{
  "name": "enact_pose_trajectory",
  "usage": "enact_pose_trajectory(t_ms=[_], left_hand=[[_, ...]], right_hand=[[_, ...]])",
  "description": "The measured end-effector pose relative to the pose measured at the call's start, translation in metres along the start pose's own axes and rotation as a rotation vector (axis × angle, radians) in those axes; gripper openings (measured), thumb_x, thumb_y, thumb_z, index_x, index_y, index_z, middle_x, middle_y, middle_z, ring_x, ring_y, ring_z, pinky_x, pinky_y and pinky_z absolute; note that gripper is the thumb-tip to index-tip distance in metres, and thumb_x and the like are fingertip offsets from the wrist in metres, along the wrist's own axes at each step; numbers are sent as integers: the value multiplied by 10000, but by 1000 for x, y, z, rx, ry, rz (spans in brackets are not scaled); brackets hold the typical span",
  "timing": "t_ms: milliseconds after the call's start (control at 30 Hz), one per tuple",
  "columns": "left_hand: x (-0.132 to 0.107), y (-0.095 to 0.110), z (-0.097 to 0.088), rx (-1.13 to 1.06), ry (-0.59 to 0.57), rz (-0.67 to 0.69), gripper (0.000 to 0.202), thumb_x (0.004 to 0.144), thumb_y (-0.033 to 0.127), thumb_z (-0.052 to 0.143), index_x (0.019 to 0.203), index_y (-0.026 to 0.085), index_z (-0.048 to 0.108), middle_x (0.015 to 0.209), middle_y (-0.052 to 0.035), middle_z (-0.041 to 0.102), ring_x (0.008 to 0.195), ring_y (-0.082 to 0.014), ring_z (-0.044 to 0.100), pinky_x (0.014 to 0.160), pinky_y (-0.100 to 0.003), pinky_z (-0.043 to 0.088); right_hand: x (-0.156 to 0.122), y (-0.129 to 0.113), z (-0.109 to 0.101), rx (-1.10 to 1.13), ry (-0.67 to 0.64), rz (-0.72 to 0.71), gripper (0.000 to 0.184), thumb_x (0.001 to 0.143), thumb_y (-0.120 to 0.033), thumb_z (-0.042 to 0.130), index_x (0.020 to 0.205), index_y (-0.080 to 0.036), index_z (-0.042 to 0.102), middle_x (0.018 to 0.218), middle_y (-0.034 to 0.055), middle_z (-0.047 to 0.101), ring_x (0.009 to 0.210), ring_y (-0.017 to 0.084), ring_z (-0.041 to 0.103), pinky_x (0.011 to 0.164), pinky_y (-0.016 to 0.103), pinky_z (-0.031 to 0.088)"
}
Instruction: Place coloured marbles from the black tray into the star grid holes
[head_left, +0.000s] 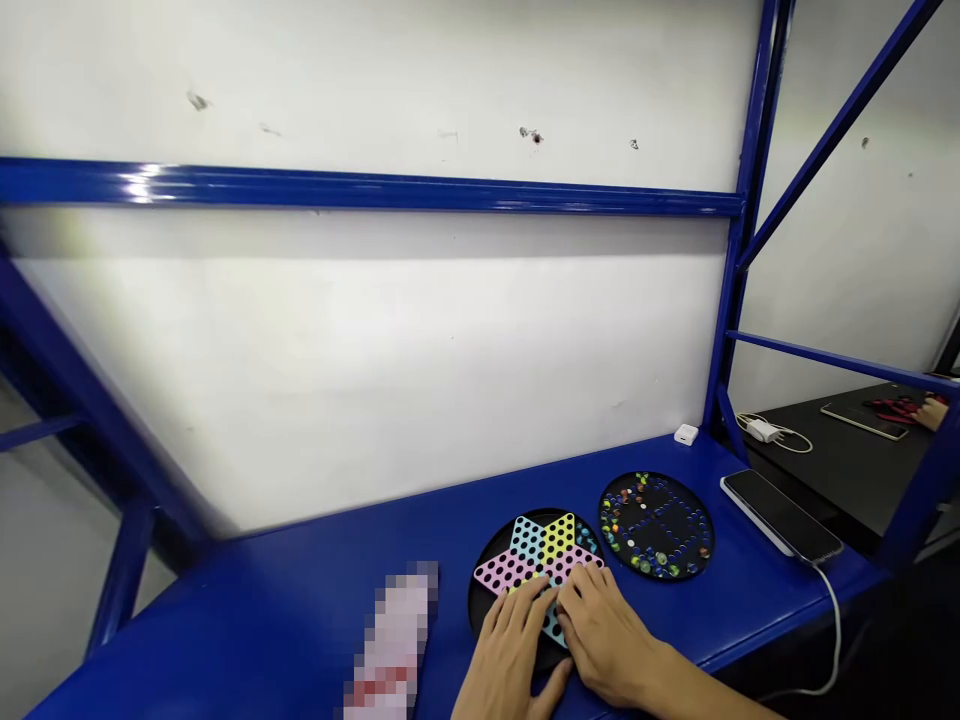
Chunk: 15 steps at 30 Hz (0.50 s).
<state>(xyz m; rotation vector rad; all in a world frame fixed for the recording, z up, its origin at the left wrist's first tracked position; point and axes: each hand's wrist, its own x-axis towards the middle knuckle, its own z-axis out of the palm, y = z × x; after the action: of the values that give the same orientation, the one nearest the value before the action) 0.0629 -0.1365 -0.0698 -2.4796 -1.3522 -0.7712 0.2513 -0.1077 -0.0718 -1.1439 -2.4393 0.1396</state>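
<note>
A round black Chinese checkers board (478, 600) with a star of coloured, holed points lies on the blue shelf before me. My left hand (511, 640) rests on the near left part of the star, fingers spread and laid on the surface. Beside it, my right hand (604, 630) is on the right part of the star with its fingers curled together; whatever is under them is hidden. Blue marbles (587, 537) show at the board's upper right rim. A second round black tray (679, 550) with several coloured marbles in it sits just to the right.
A phone on a white pad (780, 512) with a cable lies at the shelf's right end. A white charger block (685, 434) stands at the back. A pixelated flat item (390, 640) lies on the left. Blue frame posts (739, 230) rise at the right; another person's hand (932, 412) is beyond.
</note>
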Motion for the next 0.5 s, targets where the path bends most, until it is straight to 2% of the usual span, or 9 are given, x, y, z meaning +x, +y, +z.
enact_pose_trajectory(t_ms=[300, 500], left_hand=[[1, 0, -1, 21, -24, 10, 604, 830, 360, 700, 1399, 284, 511, 1387, -63, 629, 1221, -275, 629, 1027, -416, 538], [1, 1, -3, 16, -19, -1, 565, 830, 360, 700, 1368, 291, 540, 1384, -57, 628, 1223, -282, 625, 1018, -427, 545]], right_hand=[[4, 15, -7, -35, -14, 33, 145, 985, -252, 444, 1086, -199, 533, 1147, 108, 563, 1003, 266, 494, 893, 446, 437], [9, 19, -10, -50, -22, 54, 256, 989, -332, 465, 1196, -191, 516, 1257, 142, 551, 1141, 299, 480, 998, 502, 395]])
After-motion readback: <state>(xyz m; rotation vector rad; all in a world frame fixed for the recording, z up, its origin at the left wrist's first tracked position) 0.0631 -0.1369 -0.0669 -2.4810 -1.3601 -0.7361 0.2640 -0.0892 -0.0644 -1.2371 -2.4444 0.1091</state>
